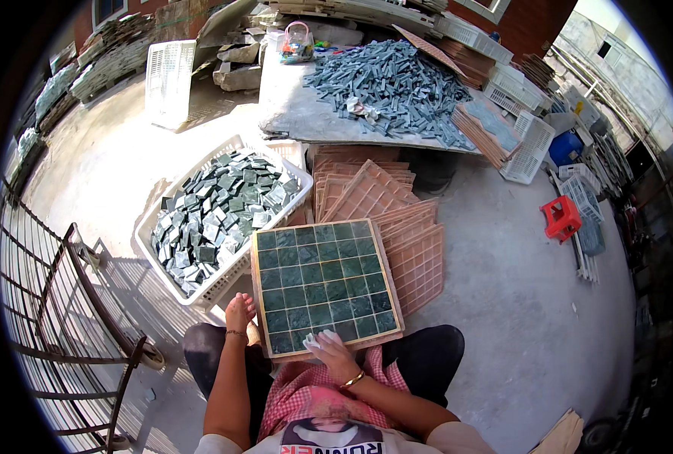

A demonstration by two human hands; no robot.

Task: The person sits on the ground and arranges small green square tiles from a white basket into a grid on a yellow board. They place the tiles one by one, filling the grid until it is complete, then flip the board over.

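Observation:
A square tray [255, 265] filled with rows of dark green stone tiles [323, 284] rests in front of me, at my lap. At the tray's near edge my right hand [336, 359] is closed on a small crumpled white cloth [320, 340], which touches the nearest row. My left hand [239, 312] is beside the tray's left edge with its fingers curled; whether anything is in them is hidden. Left of the tray stands a white plastic basket [149, 246] heaped with loose green tiles [223, 204].
Brown grid trays [416, 265] are stacked behind and right of the tiled one. Beyond them, a low table [283, 113] bears a heap of narrow grey-blue stone strips [393, 83]. A metal rack [71, 303] stands at left, a red stool [560, 218] at right.

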